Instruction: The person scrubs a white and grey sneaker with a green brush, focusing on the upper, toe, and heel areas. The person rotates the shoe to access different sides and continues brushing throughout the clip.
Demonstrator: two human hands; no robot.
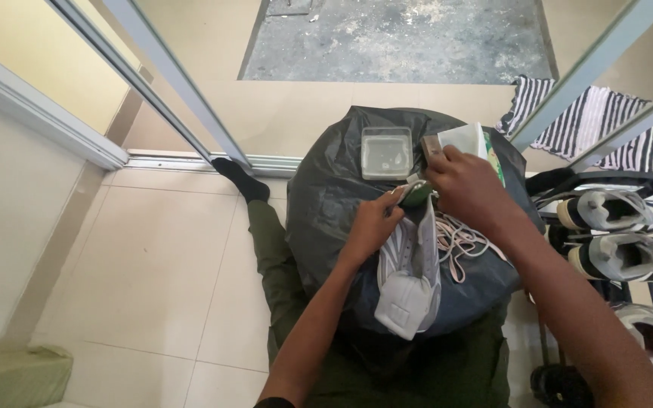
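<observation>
A light grey sneaker (pixel 410 281) lies on a black plastic bag (pixel 326 204) spread over my lap, toe toward me. My left hand (pixel 376 223) grips the shoe's upper near the tongue, next to a small green object (pixel 417 193). My right hand (pixel 468 189) is closed over the shoe's far end, beside a brown brush (pixel 430 145); what it grips is hidden. Loose pale pink laces (pixel 462 243) trail off to the right of the shoe.
A clear plastic tub (pixel 386 152) and a white-and-green packet (pixel 474 140) rest on the bag's far side. A shoe rack with white-and-black sneakers (pixel 617 234) stands at right. A striped cloth (pixel 591 121) lies beyond a sliding door frame (pixel 175 87). My sock-clad left leg (pixel 255 204) stretches forward.
</observation>
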